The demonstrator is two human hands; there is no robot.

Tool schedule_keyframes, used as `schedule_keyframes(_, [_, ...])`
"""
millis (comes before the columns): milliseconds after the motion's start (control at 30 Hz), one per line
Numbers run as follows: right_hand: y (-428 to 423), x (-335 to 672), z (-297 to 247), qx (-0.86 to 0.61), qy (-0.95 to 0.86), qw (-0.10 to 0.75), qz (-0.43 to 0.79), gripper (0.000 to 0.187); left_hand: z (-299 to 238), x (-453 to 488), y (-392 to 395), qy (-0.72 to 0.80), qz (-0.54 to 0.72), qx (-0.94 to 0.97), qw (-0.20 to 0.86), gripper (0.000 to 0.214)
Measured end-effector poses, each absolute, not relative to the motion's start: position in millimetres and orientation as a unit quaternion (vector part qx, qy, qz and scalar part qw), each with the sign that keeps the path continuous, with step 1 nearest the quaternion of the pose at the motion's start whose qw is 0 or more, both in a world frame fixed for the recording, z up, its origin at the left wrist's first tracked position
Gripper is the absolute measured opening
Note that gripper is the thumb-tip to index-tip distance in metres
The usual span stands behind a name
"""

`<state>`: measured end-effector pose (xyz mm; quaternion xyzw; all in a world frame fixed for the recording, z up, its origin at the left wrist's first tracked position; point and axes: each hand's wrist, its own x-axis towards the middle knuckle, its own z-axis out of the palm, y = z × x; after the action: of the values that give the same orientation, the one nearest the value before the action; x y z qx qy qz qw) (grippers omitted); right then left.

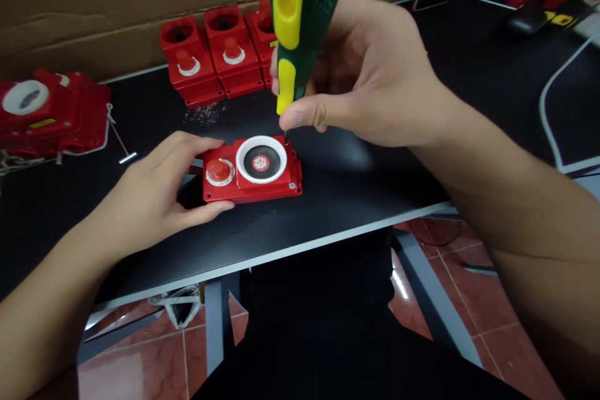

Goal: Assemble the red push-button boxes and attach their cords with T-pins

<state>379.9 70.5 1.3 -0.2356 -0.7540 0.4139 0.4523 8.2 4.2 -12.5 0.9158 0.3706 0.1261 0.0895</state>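
Note:
A flat red device (253, 174) with a white ring dial and a red push button lies on the black table (356, 187). My left hand (159, 190) grips its left end, thumb on top and fingers under the front edge. My right hand (360, 75) is wrapped round a green and yellow electric screwdriver (297, 19), held upright. Its thin bit touches the device's far right corner, just beyond the dial. A silver screw shows at the near right corner.
Three red boxes (220, 53) with red buttons stand in a row at the back against a cardboard wall. Another red device (47, 109) with a cord lies far left. A white cable (550, 112) and dark objects lie at right. The table's front edge runs close below the device.

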Motion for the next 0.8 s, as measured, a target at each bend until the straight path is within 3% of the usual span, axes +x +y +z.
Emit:
schedule_keyframes(100, [64.9, 386.8, 11.3, -0.207, -0.772, 0.398, 0.45, 0.017, -11.2, 8.0, 4.2, 0.375, 0.12, 0.914, 0.093, 0.086])
schedule_keyframes(300, [65.1, 389.5, 14.4, -0.191, -0.769, 0.389, 0.47, 0.015, -12.5, 8.2, 4.0, 0.377, 0.12, 0.914, 0.091, 0.086])
schedule_keyframes(800, [69.7, 377.7, -9.9, -0.259, -0.753, 0.472, 0.378, 0.043, -16.1, 7.5, 3.1, 0.377, 0.13, 0.913, 0.086, 0.086])
